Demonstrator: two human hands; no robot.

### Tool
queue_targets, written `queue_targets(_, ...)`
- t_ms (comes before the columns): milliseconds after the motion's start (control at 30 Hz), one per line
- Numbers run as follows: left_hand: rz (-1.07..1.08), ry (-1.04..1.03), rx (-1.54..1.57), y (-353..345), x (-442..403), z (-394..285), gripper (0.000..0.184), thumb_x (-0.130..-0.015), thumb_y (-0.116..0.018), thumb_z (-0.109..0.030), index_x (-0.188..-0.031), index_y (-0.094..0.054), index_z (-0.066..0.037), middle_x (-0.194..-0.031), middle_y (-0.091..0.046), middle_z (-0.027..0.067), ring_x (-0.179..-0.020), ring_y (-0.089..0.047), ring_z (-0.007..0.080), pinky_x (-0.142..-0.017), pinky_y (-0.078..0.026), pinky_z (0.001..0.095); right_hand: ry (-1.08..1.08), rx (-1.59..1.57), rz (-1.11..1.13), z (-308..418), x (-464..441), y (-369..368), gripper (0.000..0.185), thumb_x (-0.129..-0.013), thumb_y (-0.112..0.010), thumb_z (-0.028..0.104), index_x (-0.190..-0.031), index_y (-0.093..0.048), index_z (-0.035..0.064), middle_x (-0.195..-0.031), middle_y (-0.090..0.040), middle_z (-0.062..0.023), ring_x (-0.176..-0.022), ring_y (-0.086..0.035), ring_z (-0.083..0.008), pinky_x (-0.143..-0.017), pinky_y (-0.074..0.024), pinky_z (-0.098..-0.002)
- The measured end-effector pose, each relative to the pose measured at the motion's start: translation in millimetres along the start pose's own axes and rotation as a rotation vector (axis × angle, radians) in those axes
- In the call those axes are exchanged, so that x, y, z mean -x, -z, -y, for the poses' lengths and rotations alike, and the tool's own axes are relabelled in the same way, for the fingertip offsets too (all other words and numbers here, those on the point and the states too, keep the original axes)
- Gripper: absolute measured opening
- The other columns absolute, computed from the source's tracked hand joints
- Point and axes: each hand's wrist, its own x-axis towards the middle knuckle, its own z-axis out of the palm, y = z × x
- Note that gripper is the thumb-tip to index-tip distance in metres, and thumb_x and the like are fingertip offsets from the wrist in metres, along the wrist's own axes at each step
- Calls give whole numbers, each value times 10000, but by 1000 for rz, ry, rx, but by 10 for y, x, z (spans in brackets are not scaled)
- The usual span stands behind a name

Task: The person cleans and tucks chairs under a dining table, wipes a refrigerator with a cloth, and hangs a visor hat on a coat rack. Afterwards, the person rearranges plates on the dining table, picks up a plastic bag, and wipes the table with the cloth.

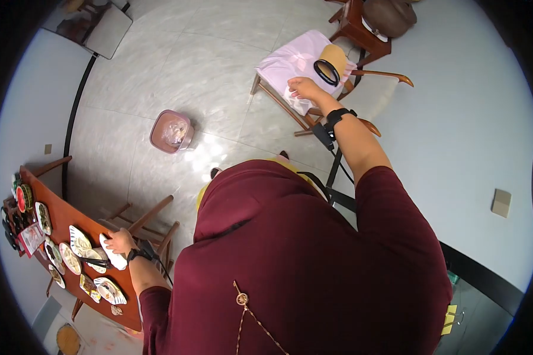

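Nearest, the left hand (120, 242) is resting, partly open, on a white dish (115, 255) at the table's (62, 216) edge; the right hand (305, 89), fingers curling, is meeting a pink cloth (281, 61) draping a chair; neither grip is discernible. Farther, a bin (161, 125) is standing on the floor (219, 77).

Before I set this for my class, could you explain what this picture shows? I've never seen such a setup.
No machine: this is a person working bare-handed, seen by one head-worn camera looking forward and down. The maroon top is the wearer's own. A black strap circles each wrist. The left hand touches a white item, perhaps a plate, on a wooden table holding dishes of food. The right hand is at a pink cloth; whether it grips that cloth, I cannot tell.
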Motion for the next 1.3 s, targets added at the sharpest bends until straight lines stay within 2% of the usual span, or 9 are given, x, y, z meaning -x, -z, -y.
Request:
queue_targets(200,109,-168,112,278,922,-1358,528,-743,-621,-399,-1207,-544,-160,-1308,-408,185,-1173,-417,342,-927,-395,472,-52,-54,-141,-620,179,1546,267,-801,-577,238,-1020,-625,93,-863,-614,-20,-704,-578,-123,-581,-443,-246)
queue_targets(267,46,-466,93,-537,831,-1779,538,-743,-645,-381,-1209,-537,-135,-1259,-458,192,-1133,-459,338,-950,-393,435,-53,-73,-161,-1034,112,2097,272,-808,-585,247,-1022,-628,85,-879,-619,-27,-707,-578,-128,-592,-453,-255)
queue_targets(333,126,-652,179,22,1575,-2522,514,-771,-632,-339,-1208,-527,-90,-1195,-513,196,-1137,-470,339,-960,-390,408,-65,-63,-251,-1164,207,2588,290,-817,-586,254,-1046,-620,80,-902,-620,-34,-712,-581,-139,-605,-459,-264)
queue_targets(433,462,-1009,570,137,2312,-3661,490,-796,-606,-248,-1222,-510,-26,-1201,-538,208,-1110,-519,327,-937,-405,368,-64,-133,-345,-1413,390,3204,289,-828,-577,252,-1054,-619,76,-892,-620,-33,-721,-581,-149,-610,-458,-265)
queue_targets(600,1010,-1383,567,1094,3888,-4858,473,-838,-581,-274,-1248,-496,-54,-1087,-612,174,-989,-590,244,-846,-452,341,-90,-216,-461,-1773,585,3863,294,-840,-570,240,-1073,-609,65,-894,-618,-37,-754,-577,-150,-635,-455,-274)
queue_targets(667,1015,-1590,434,1259,4316,-5322,484,-841,-580,-290,-1256,-491,-58,-1067,-618,179,-968,-588,243,-842,-449,330,-88,-157,-505,-1931,639,4039,322,-839,-573,231,-1107,-586,52,-911,-611,-42,-800,-575,-148,-686,-456,-291)
queue_targets(867,1366,-1597,360,1270,5287,-6008,567,-835,-573,-383,-1275,-470,-41,-1067,-609,152,-930,-571,228,-818,-455,347,-146,12,-638,-2309,560,4431,375,-819,-587,256,-1133,-576,51,-949,-621,-114,-890,-578,-244,-798,-452,-331)
queue_targets(967,1571,-1425,231,1328,5550,-6183,701,-836,-513,-529,-1327,-398,-42,-1105,-558,136,-954,-557,226,-813,-459,366,-96,385,-804,-2376,491,4678,437,-808,-590,307,-1161,-559,51,-1067,-580,-200,-995,-543,-318,-860,-437,-389)
queue_targets(1300,2055,-754,298,1180,6531,-6165,937,-812,-434,-674,-1424,-101,-47,-1268,-413,270,-1106,-490,352,-913,-413,460,-46,758,-994,-2762,-206,5943,548,-849,-515,427,-1243,-499,46,-1166,-520,-273,-1131,-471,-391,-968,-374,-400)
